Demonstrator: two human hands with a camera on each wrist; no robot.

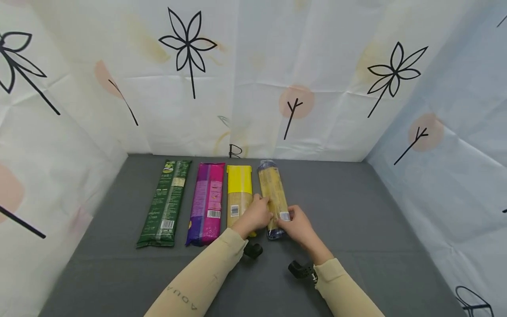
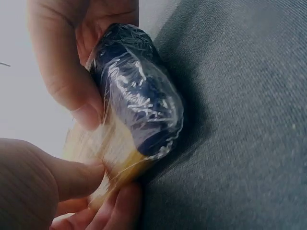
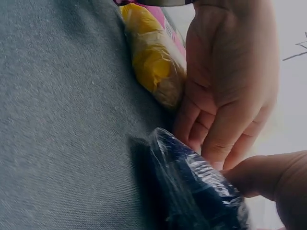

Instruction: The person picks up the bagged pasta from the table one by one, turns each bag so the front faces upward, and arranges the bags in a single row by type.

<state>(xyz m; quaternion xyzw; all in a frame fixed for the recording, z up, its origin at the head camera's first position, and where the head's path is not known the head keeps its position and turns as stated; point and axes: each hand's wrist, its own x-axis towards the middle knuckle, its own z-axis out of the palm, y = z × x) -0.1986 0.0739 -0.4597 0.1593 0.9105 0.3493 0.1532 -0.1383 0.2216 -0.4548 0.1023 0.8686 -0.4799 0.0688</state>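
Note:
A clear pack of spaghetti (image 1: 273, 187) with dark blue ends and a barcode lies at the right end of a row of packs, in the head view. My left hand (image 1: 257, 215) pinches its left edge, thumb on top and fingers low at the side in the left wrist view. Across from it, my right hand (image 1: 298, 225) grips the right edge close to the near end. The dark blue wrapped end (image 2: 139, 96) faces the left wrist camera. Just left of this pack is a yellow-topped spaghetti pack (image 1: 239, 180), partly hidden by my left hand.
Farther left lie a pink and purple pack (image 1: 207, 198) and a dark green pack (image 1: 165, 202), both lengthwise on the grey cloth (image 1: 336, 198). Patterned white fabric walls (image 1: 257, 66) stand behind and at the sides. Black wrist cameras (image 1: 299, 269) hang under both wrists.

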